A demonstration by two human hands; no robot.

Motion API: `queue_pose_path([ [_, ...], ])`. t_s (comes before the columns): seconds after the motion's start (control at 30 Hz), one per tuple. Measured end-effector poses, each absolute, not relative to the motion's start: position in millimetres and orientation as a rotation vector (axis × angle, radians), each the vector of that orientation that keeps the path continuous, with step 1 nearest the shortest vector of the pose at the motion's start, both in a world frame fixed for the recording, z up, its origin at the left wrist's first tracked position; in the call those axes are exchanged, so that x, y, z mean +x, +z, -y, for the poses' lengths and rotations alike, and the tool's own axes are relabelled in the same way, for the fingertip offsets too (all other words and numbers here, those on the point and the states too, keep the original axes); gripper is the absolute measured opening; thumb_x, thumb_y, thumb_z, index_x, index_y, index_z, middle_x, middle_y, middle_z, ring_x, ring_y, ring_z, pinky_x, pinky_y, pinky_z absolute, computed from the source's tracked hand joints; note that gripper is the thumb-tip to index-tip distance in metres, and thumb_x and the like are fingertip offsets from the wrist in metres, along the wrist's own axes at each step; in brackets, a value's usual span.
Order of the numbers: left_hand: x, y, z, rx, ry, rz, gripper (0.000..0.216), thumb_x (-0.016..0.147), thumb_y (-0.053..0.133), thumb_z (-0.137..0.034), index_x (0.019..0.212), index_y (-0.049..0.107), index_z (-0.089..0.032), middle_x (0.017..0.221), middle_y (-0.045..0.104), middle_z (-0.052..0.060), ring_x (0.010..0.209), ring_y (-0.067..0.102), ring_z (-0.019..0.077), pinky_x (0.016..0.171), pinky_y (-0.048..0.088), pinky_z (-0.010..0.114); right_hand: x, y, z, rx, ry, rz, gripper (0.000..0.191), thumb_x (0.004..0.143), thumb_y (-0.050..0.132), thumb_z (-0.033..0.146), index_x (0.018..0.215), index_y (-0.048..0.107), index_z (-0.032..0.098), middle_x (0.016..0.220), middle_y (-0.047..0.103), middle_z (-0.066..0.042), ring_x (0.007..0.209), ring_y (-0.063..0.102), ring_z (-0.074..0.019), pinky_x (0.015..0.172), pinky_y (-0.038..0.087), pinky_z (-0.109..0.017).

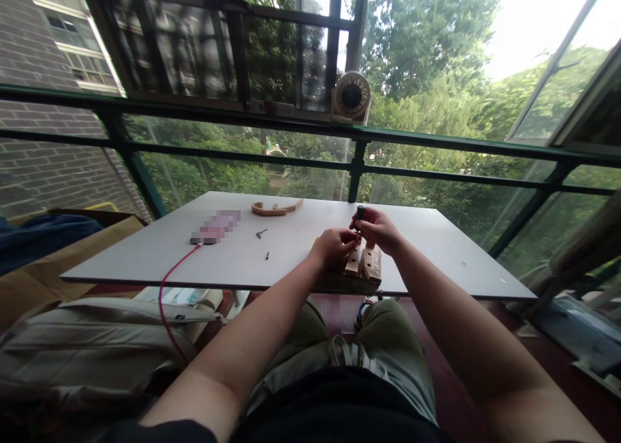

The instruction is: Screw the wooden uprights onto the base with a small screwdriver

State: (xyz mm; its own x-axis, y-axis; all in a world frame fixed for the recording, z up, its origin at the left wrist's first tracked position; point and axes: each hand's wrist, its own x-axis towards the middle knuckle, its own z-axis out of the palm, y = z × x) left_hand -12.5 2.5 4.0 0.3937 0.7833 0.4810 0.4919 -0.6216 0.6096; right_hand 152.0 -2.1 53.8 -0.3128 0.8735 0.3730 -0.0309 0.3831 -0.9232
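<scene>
My right hand [381, 228] is closed round the dark handle of a screwdriver [360, 213], which stands upright with its shaft pointing down. Just left of it, the fingers of my left hand [334, 248] pinch together by the shaft's lower end; what they hold there is too small to make out. Both hands are over a wooden block [371, 262] at the table's front edge. Dark round holes show in its top, and a gap runs between its two raised parts. Screws [261, 234] lie on the table to the left, with a single screw [266, 256] nearer me.
A curved wooden piece [276, 211] lies at the back of the white table [160, 262]. Left of it is a blurred pink phone-like object [216, 227] with a red cable [165, 288] hanging off the front edge. Beyond stand a green railing [301, 162] and a small round fan [352, 96].
</scene>
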Motion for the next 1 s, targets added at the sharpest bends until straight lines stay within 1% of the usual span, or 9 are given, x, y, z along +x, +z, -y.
queue_pose_path([
  [0.13,-12,1,-4,2.281,1.100,-1.094,0.032,0.085,0.057,-0.042,0.098,0.077,-0.020,0.086,0.076,0.003,0.072,0.064,0.0149,0.065,0.044,0.022,155,53,0,-0.727,1.170,1.605,0.025,0.066,0.061,0.020,0.090,0.060,0.015,0.075,0.068,-0.003,0.045,0.044,-0.0059,0.042,0.034,-0.021],
  [0.23,-11,0,-5,2.283,1.098,-1.091,0.034,0.086,0.056,-0.045,0.098,0.077,-0.021,0.086,0.076,0.004,0.073,0.065,0.0156,0.064,0.044,0.022,156,52,-1,-0.728,1.193,1.572,0.024,0.064,0.059,0.019,0.087,0.061,0.014,0.074,0.068,-0.004,0.045,0.044,-0.0059,0.043,0.033,-0.021],
  [0.33,-9,-1,-5,2.297,1.089,-1.098,0.035,0.086,0.055,-0.046,0.096,0.077,-0.020,0.084,0.075,0.004,0.070,0.064,0.0154,0.063,0.043,0.023,157,52,-1,-0.737,1.205,1.573,0.022,0.065,0.062,0.021,0.086,0.062,0.014,0.074,0.068,-0.004,0.045,0.043,-0.0055,0.043,0.033,-0.021],
  [0.47,-6,-1,-4,2.297,1.084,-1.099,0.033,0.086,0.055,-0.042,0.094,0.077,-0.019,0.082,0.075,0.005,0.069,0.063,0.0153,0.064,0.044,0.023,160,50,-3,-0.755,1.188,1.598,0.023,0.067,0.067,0.025,0.087,0.062,0.014,0.075,0.068,-0.004,0.045,0.043,-0.0052,0.043,0.034,-0.022],
  [0.73,-3,0,-2,2.296,1.077,-1.086,0.030,0.086,0.055,-0.039,0.091,0.076,-0.018,0.082,0.075,0.004,0.070,0.064,0.0155,0.067,0.046,0.023,163,46,-6,-0.730,1.148,1.619,0.022,0.070,0.070,0.027,0.084,0.059,0.015,0.076,0.068,-0.003,0.046,0.045,-0.0054,0.043,0.036,-0.022],
  [0.9,-5,0,-3,2.296,1.081,-1.077,0.030,0.086,0.057,-0.041,0.091,0.076,-0.018,0.082,0.075,0.004,0.070,0.064,0.0152,0.067,0.046,0.023,162,45,-8,-0.740,1.135,1.604,0.026,0.068,0.071,0.027,0.087,0.056,0.018,0.076,0.069,-0.001,0.046,0.045,-0.0059,0.043,0.038,-0.022],
  [1.0,-5,-1,-3,2.283,1.095,-1.068,0.029,0.084,0.059,-0.040,0.092,0.075,-0.017,0.086,0.075,0.005,0.073,0.065,0.0153,0.068,0.046,0.023,162,45,-8,-0.741,1.130,1.600,0.030,0.066,0.072,0.026,0.090,0.056,0.019,0.075,0.069,0.000,0.045,0.046,-0.0064,0.042,0.037,-0.022],
])
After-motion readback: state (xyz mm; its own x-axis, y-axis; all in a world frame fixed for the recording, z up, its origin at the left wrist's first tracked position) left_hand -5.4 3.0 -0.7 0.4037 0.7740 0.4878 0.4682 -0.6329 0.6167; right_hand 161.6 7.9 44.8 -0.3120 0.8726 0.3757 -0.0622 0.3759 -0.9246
